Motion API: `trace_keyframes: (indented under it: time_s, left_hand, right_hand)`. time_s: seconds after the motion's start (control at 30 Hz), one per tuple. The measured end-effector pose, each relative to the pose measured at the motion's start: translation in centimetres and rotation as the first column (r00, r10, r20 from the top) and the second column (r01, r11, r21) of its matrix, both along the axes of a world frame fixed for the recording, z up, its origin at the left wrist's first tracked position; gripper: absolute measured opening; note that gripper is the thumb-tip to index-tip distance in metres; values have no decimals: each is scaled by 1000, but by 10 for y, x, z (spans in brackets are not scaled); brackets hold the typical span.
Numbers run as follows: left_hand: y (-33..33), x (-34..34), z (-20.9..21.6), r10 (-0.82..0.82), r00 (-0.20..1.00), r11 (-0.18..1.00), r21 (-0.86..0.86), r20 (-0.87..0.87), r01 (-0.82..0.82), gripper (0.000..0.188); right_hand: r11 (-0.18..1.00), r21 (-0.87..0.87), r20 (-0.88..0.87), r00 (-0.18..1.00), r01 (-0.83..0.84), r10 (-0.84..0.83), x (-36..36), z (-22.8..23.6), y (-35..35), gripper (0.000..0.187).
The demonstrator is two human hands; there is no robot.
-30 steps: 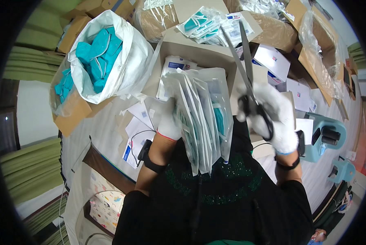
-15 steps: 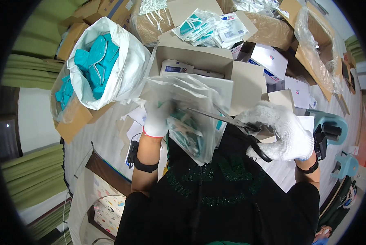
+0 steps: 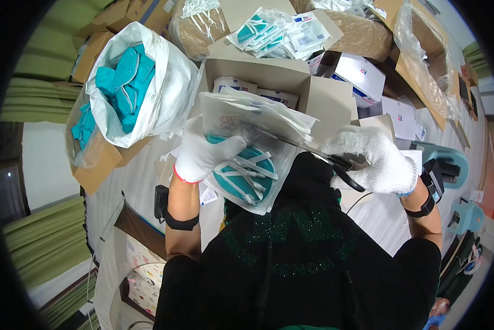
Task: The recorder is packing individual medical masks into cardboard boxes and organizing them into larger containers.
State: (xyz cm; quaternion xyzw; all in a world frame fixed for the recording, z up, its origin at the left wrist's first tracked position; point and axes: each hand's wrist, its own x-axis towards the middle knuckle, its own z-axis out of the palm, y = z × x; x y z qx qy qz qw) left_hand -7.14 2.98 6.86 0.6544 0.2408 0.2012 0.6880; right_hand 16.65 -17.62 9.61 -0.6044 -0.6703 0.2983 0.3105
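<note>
My left hand [image 3: 207,149], in a white knit glove, grips a stack of clear plastic packets [image 3: 269,118] in front of my chest, its thumb lying over the top one. Through the film shows a teal face mask [image 3: 244,176] with white straps. In my gloved right hand [image 3: 376,159] is a pair of scissors [image 3: 343,166], held by its black handles. The blades point left and reach over the upper part of the packets. Whether they touch the film I cannot tell.
Beyond my hands stands an open carton [image 3: 260,69] with packets inside. Loose mask packets [image 3: 282,36] lie on its far flap. At left is a white sack [image 3: 172,88] of teal masks [image 3: 127,85]. White boxes [image 3: 359,80] and a blue stool [image 3: 456,159] are at right.
The packets have tipped, so the top mask and its straps now show clearly. My left hand has shifted slightly left and its thumb is visible. The scissors stay in my right hand.
</note>
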Motion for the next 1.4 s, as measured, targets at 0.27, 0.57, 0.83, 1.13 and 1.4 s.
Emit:
trace_keyframes:
  time_s: [0.27, 0.57, 0.83, 1.13, 1.4]
  left_hand:
    - [12, 2, -30, -8, 998, 989, -149, 60, 17, 30]
    - [17, 9, -49, 158, 973, 949, -298, 166, -103, 25]
    - [37, -19, -105, 225, 953, 858, -504, 201, -96, 51]
    - [28, -29, -142, 105, 779, 501, -710, 618, 495, 50]
    - [35, -21, -158, 321, 827, 447, -844, 461, 296, 47]
  right_hand:
    - [904, -412, -278, 929, 115, -245, -4, -3, -3, 37]
    - [988, -151, -130, 990, 26, -46, 4, 11, -5, 49]
    - [990, -136, -151, 987, 30, -51, -1, 19, -17, 51]
    - [978, -202, -155, 984, 61, -94, -5, 15, -12, 51]
    - [987, -156, -179, 981, 46, -74, -14, 42, -24, 48]
